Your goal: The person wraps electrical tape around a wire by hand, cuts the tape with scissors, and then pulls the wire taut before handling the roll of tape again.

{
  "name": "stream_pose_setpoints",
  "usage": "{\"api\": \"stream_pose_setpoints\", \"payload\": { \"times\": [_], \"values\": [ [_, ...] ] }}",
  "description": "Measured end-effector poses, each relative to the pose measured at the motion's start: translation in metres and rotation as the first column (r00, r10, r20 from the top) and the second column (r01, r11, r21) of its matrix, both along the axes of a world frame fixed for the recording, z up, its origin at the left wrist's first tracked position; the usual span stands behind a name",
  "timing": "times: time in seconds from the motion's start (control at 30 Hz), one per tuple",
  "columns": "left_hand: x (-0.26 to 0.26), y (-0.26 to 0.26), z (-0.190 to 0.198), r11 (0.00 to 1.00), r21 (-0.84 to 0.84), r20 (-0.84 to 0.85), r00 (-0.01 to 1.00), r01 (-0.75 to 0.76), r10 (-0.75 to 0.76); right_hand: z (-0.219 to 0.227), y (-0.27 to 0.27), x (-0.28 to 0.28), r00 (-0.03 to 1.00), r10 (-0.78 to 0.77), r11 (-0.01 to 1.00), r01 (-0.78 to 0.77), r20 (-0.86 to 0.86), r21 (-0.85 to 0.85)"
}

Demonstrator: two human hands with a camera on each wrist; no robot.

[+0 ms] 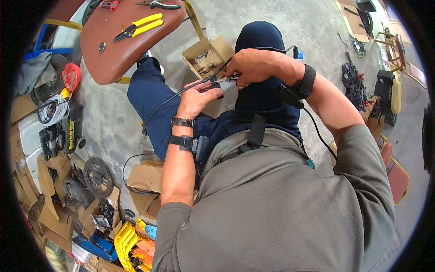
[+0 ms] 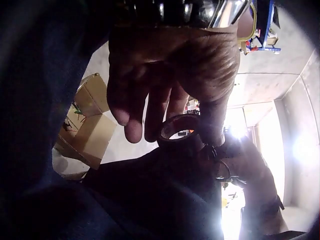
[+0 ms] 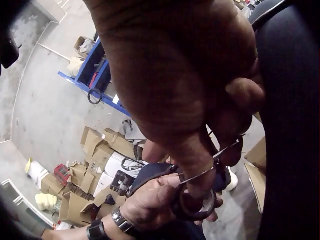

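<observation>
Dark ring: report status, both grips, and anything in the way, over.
Left grip holding dark ring. Right grip on metal tool beside it. Black cable runs past both grips, possible snag.

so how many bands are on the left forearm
2: a metal watch nearest the left hand, a black strap nearer the sleeve, which may hide more.

Two hands [image 1: 199,100] [image 1: 256,65], one held ring [image 2: 175,120], one wristwatch [image 1: 183,122], one yellow-handled tool [image 1: 147,28]
</observation>
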State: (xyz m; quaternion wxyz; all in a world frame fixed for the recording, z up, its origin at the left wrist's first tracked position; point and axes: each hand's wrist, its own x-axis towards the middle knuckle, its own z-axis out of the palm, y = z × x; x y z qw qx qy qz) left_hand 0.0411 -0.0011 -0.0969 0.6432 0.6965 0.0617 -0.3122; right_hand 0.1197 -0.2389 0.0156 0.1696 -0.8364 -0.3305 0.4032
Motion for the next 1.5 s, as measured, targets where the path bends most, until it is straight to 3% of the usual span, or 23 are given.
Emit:
{"api": "stream_pose_setpoints", "payload": {
  "times": [0.23,0.43,0.63,0.73,0.8,0.93,0.97,1.07,1.13,1.2,1.27,1.33,1.37,1.43,1.5],
  "values": [
    [0.0,0.0,0.001,1.0,-0.007,-0.011,1.0,0.002,-0.002,0.002,0.001,-0.002,0.999,0.033,0.999,-0.031,0.037,-0.036],
    [-0.003,-0.008,0.025,0.996,-0.082,0.085,0.996,0.027,-0.02,-0.015,-0.005,-0.005,0.991,0.004,0.994,-0.018,0.131,0.111],
    [-0.005,-0.006,0.022,0.998,-0.057,0.025,1.0,0.01,-0.009,-0.008,-0.006,-0.007,0.994,0.028,0.991,-0.041,0.104,0.128],
    [-0.008,-0.002,0.02,0.98,0.07,0.078,0.978,0.187,-0.192,0.019,-0.009,-0.011,0.998,0.039,0.998,-0.037,-0.042,0.05],
    [-0.015,-0.003,0.04,0.987,-0.006,0.025,0.986,0.163,-0.163,0.034,-0.019,-0.013,0.988,-0.055,0.98,0.081,-0.142,0.18],
    [-0.018,0.01,0.068,0.981,-0.042,0.074,0.98,0.189,-0.185,0.057,-0.022,-0.001,0.929,-0.235,0.899,0.319,-0.285,0.301],
    [-0.017,0.018,0.077,0.971,-0.185,0.034,0.988,0.151,-0.148,0.057,-0.019,0.006,0.906,-0.286,0.861,0.386,-0.313,0.33],
    [-0.006,0.042,0.107,0.956,-0.285,0.062,0.994,-0.067,0.088,0.054,-0.003,0.031,0.892,-0.364,0.796,0.447,-0.267,0.408],
    [0.01,0.063,0.12,0.956,-0.224,0.255,0.936,-0.187,0.243,0.053,0.014,0.054,0.92,-0.374,0.808,0.386,-0.118,0.445],
    [0.032,0.081,0.139,0.931,-0.093,0.329,0.872,-0.353,0.363,0.054,0.037,0.078,0.919,-0.393,0.827,0.364,-0.022,0.428],
    [0.058,0.105,0.145,0.821,0.312,0.628,0.752,-0.478,0.199,0.051,0.063,0.106,0.918,-0.389,0.821,0.306,0.08,0.482],
    [0.082,0.129,0.142,0.745,0.417,0.697,0.709,-0.521,0.106,0.046,0.089,0.136,0.915,-0.36,0.816,0.214,0.183,0.537],
    [0.093,0.138,0.136,0.727,0.405,0.762,0.644,-0.555,0.067,0.041,0.103,0.154,0.905,-0.309,0.871,0.147,0.291,0.468],
    [0.11,0.15,0.122,0.702,0.41,0.76,0.644,-0.583,0.091,0.03,0.135,0.189,0.857,-0.179,0.951,0.024,0.483,0.308],
    [0.124,0.158,0.115,0.681,0.412,0.759,0.641,-0.605,0.111,0.026,0.162,0.213,0.85,-0.124,0.969,-0.008,0.513,0.248]
  ]
}}
